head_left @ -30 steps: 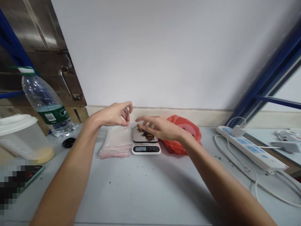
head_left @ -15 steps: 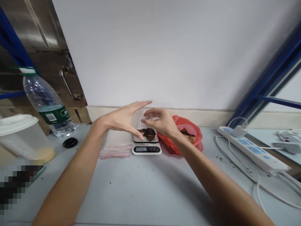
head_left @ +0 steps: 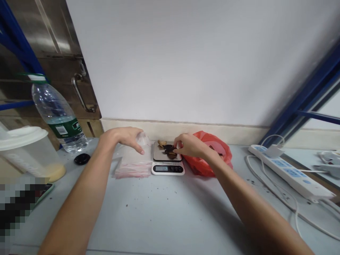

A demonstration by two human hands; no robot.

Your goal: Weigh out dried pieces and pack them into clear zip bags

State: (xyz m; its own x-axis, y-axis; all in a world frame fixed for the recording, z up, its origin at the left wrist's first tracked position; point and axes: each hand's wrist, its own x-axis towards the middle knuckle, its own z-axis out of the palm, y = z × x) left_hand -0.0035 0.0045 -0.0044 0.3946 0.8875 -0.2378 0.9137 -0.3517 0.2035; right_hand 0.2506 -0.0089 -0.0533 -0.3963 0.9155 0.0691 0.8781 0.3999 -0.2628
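Observation:
My right hand (head_left: 191, 144) reaches over the small kitchen scale (head_left: 168, 168), its thumb and fingertips closed at the right edge of the dark curled dried peel (head_left: 170, 148) on the plate. A tan piece of peel (head_left: 162, 143) lies at the plate's back left. My left hand (head_left: 126, 137) is left of the scale, thumb stretched downward, with a crumpled clear plastic bag (head_left: 145, 139) at its fingers; some fingertips are hidden. Beneath it lies a stack of clear zip bags (head_left: 132, 166) with pink edges. The scale's display is lit, its figures blurred.
A red plastic bag (head_left: 203, 168) holding more brown pieces sits right of the scale. A white power strip (head_left: 292, 171) with loose cables lies further right. On the left are a water bottle (head_left: 63, 125), a lidded plastic jug (head_left: 29, 156) and a black round object (head_left: 82, 159). Dark crumbs dot the table.
My left hand has moved left and down from above the scale, and the clear bag is now beside it. My right hand has lowered onto the peel. A tan piece now shows on the plate.

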